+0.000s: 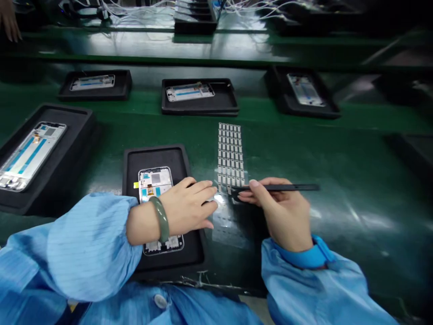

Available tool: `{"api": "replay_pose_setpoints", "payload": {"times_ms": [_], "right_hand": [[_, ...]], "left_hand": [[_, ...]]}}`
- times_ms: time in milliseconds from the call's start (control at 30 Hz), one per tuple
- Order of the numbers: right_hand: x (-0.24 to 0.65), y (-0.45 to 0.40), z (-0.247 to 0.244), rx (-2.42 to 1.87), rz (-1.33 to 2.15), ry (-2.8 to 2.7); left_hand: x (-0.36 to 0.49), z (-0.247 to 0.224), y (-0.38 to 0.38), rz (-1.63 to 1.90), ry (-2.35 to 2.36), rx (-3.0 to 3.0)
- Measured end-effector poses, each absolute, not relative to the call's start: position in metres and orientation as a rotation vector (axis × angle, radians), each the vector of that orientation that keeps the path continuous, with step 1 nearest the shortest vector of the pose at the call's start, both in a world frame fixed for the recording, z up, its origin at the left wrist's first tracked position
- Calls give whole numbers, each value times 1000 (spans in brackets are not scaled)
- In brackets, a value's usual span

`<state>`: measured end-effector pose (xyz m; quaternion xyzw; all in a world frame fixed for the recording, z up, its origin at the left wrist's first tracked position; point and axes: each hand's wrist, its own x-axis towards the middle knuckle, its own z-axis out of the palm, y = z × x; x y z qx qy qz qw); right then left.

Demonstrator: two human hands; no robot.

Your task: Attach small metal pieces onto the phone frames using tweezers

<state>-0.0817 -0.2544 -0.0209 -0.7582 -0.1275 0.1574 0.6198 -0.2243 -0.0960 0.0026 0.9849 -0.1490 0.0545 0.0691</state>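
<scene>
My left hand point(189, 205) reaches across a phone frame point(155, 178), its fingers apart and its fingertips near the lower left of a sheet of small parts point(231, 153). The frame lies in a black tray point(194, 253), partly hidden by my left hand and wrist. My right hand point(282, 207) is closed on black tweezers point(294, 187). Their tips point left, at the bottom row of the sheet; whether they grip a part is too small to tell. The sheet lies on the green table, with its clear lower end below my fingers.
Black trays with phone frames stand at the left point(79, 131), back left point(122, 85), back centre point(223, 106) and back right point(280, 97). Beyond them is a raised shelf point(145, 49) with cables. Another person's hand point(9, 22) shows at the top left.
</scene>
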Motion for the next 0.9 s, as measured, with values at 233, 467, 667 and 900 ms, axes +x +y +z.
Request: {"api": "replay_pose_setpoints", "payload": {"times_ms": [233, 467, 667, 900], "right_hand": [[-80, -256, -25, -1826, 429, -299], [-79, -255, -24, -1818, 511, -295], [-79, -257, -20, -1819, 514, -260], [-81, -260, -20, -1777, 494, -226]], "left_hand": [[-204, -7, -106, 113, -384, 2988], [-200, -7, -105, 9, -368, 2954], [-186, -4, -108, 11, -229, 2947], [-164, -6, -115, 3, -138, 2936]]}}
